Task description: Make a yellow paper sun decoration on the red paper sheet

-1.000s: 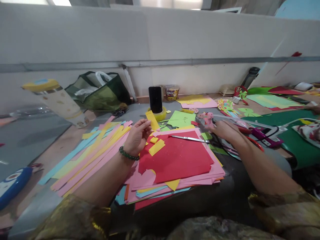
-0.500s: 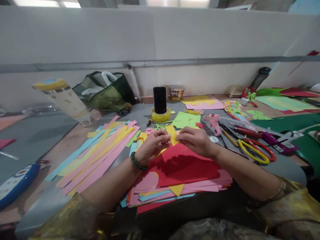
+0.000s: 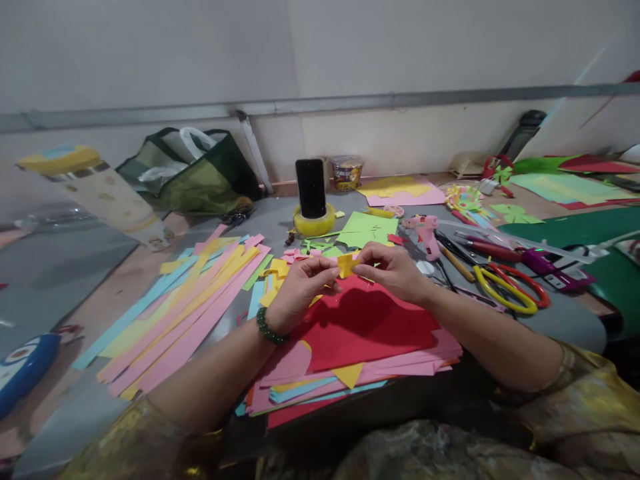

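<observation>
A small folded piece of yellow paper [image 3: 345, 265] is held up between my two hands. My left hand [image 3: 306, 288], with a green bead bracelet at the wrist, pinches its left edge. On the right edge, my right hand [image 3: 393, 272] grips it between thumb and fingers. Directly beneath lies a red paper sheet [image 3: 373, 337] on top of a stack of pink, blue and yellow sheets [image 3: 400, 368]. To the left of my left hand, long paper strips [image 3: 195, 313] in pink, yellow and blue lie in a loose pile.
A phone [image 3: 311, 189] stands in a yellow tape roll [image 3: 315, 220] behind the hands. At right lie a pink glue gun [image 3: 424, 235], scissors with yellow and red handles [image 3: 505, 290] and a purple device [image 3: 555, 270]. A tumbler [image 3: 107, 200] and a green bag [image 3: 195, 173] stand at left.
The yellow paper, flat and longer before, is now folded shorter. Both hands stay on it and my right hand's fingers have drawn in closer. The camera view has tilted down and shifted slightly.
</observation>
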`<state>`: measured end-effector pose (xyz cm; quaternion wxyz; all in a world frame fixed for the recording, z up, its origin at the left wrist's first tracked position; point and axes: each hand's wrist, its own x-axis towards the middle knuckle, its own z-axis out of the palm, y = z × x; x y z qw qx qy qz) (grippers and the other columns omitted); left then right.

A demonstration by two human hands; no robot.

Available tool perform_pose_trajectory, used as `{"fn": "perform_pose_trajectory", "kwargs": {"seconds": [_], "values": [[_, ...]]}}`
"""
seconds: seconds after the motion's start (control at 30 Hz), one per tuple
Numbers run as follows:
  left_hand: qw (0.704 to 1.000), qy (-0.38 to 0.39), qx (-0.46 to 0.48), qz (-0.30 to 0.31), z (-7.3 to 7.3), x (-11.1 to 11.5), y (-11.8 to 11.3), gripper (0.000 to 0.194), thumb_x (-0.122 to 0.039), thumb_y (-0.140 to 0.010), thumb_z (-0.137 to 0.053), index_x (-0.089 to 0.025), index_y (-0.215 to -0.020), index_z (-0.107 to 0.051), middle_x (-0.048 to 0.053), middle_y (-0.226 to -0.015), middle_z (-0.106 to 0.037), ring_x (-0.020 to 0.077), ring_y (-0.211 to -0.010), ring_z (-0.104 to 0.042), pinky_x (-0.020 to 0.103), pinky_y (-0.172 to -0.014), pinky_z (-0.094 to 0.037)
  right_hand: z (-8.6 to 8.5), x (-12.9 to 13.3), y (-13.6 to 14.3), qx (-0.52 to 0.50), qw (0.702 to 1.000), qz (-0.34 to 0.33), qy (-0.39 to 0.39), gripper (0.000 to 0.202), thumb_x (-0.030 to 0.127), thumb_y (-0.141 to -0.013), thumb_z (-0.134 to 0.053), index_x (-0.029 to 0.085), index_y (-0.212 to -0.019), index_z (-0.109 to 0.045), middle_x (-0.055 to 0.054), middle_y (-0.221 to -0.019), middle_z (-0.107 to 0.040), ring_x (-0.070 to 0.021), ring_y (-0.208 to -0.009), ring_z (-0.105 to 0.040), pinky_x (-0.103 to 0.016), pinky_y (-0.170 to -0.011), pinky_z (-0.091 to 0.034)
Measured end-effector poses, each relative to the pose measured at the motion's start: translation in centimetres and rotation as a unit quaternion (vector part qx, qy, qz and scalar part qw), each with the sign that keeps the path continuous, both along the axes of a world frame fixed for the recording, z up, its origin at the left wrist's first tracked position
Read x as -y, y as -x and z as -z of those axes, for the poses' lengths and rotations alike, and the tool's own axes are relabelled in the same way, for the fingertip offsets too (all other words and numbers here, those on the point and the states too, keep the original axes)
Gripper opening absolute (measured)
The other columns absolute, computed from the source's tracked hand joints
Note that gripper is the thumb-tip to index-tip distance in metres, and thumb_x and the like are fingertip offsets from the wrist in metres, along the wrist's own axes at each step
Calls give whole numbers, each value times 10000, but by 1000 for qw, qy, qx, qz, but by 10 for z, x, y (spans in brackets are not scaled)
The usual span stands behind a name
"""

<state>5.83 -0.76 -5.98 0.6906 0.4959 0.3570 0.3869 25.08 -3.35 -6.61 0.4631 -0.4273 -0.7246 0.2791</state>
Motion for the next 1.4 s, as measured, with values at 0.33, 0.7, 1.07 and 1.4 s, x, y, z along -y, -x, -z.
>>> {"fn": "perform_pose_trajectory", "kwargs": {"seconds": [0.33, 0.7, 1.07, 1.4], "values": [[994, -90, -62, 18, 2, 3, 2, 313, -423, -593, -827, -168, -684, -670, -9, -577, -642, 119, -524, -608, 234, -560, -517, -9, 2, 9, -110, 972, 22, 209, 396, 518, -637, -776, 171, -646, -584, 52, -542, -503, -75, -507, -401, -244, -489, -300], [987, -135, -83, 28, 4, 3, 3, 255, -385, -655, -790, -164, -708, -672, -7, -599, -651, 122, -542, -630, 225, -575, -523, -7, 1, 8, -148, 963, 11, 227, 294, 374, -635, -778, 189, -691, -557, 48, -625, -548, -84, -559, -453, -246, -526, -349], [983, -138, -115, 46, -2, 6, 1, 241, -385, -645, -767, -172, -667, -657, 0, -631, -629, 128, -554, -608, 241, -578, -510, -4, 1, 9, -180, 963, -1, 201, 282, 232, -607, -725, 197, -810, -532, 37, -749, -581, -105, -674, -548, -251, -598, -423], [969, -187, -155, 36, -2, 9, 0, 218, -380, -689, -694, -186, -688, -593, -7, -656, -584, 120, -580, -529, 231, -544, -431, -1, 10, 18, -109, 988, 10, 111, 212, 245, -696, -668, 208, -835, -512, 12, -795, -574, -120, -719, -566, -263, -645, -468]]}}
